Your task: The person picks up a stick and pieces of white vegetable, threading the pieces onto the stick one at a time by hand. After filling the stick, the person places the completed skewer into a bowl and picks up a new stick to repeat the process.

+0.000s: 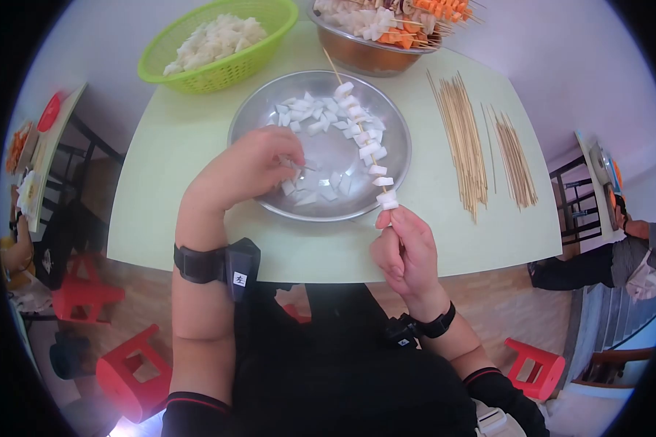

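A wide metal bowl point(328, 213) stands on the table in front of me, with loose white cut pieces point(313, 113) spread in it. My left hand point(259, 164) reaches over the bowl's left side, its fingers curled together close to the pieces. What lies between those fingertips is too small to make out. My right hand point(408, 247) is closed around the lower end of a bamboo skewer point(334, 65). Several white pieces point(369, 150) are threaded along it. The skewer slants up and away across the bowl's right side, pointed end at the top.
Behind the bowl are a green basket point(270, 47) of white pieces and a metal basin point(357, 58) heaped with filled skewers. Two bundles of bare skewers point(459, 142) lie on the table point(171, 167) at right. Red stools point(135, 371) stand below; other people are at both sides.
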`<control>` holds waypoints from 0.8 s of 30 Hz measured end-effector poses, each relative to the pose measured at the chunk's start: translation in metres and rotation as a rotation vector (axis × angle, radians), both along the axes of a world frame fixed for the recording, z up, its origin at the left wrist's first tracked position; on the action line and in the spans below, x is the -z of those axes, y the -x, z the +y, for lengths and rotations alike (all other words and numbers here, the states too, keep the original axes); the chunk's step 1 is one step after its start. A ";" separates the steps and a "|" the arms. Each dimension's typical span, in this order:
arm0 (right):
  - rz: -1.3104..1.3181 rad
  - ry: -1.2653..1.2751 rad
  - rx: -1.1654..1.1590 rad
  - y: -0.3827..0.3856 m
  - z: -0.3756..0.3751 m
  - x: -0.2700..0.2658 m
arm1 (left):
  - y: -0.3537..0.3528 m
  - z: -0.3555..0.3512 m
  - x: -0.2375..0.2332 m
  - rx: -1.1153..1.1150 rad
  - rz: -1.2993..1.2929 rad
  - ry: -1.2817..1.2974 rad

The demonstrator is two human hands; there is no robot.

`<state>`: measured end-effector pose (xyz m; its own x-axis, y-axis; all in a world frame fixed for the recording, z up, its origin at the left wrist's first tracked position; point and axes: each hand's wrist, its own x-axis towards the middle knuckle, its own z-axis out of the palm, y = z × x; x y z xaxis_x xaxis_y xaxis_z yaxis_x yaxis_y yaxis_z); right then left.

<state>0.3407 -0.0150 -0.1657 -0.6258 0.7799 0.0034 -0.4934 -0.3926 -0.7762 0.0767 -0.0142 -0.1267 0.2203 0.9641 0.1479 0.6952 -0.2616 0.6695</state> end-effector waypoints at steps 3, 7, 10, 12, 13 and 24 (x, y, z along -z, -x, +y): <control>-0.002 -0.005 -0.006 0.000 0.001 0.001 | 0.000 0.001 0.003 0.028 0.015 -0.015; -0.006 -0.014 -0.015 0.001 0.001 0.002 | -0.001 0.001 0.004 0.003 0.047 -0.004; -0.019 -0.011 -0.010 0.001 0.000 0.002 | 0.000 0.001 0.003 0.011 0.047 -0.015; -0.020 -0.007 -0.014 0.000 0.000 0.001 | 0.001 0.001 0.003 0.011 0.052 -0.012; -0.019 -0.003 -0.016 0.001 0.000 0.000 | 0.001 0.001 0.003 0.013 0.058 -0.009; -0.192 -0.146 -0.060 -0.001 -0.006 0.000 | 0.011 0.006 -0.002 -0.427 -0.438 -0.062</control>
<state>0.3417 -0.0211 -0.1657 -0.6707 0.7417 -0.0100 -0.3103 -0.2929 -0.9044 0.0652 -0.0083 -0.1245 -0.2774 0.9405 0.1960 0.4110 -0.0682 0.9091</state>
